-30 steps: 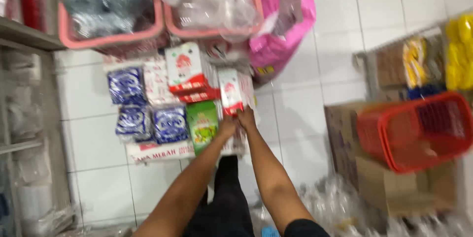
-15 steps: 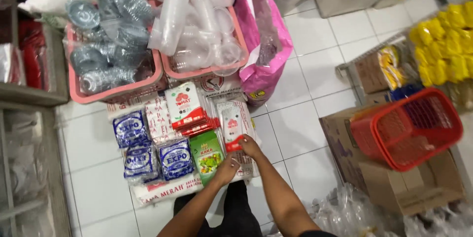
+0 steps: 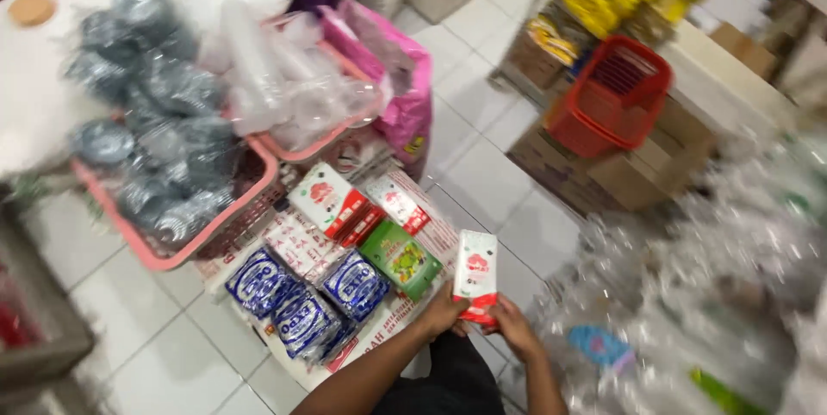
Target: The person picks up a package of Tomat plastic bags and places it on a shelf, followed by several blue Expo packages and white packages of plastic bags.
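shop | packaged goods (image 3: pixel 345 251) on tiled floor (image 3: pixel 482 174) | red shopping basket (image 3: pixel 612 96)

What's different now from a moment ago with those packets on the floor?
Both hands, left hand and right hand, have lifted one white-and-red packet off the pile and drawn it toward the person. Earlier they were only reaching down to it. The green packet, blue packets and pink baskets stayed put.

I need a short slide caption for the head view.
Both hands lift a white-and-red packet beside stacked packets on tiled floor.
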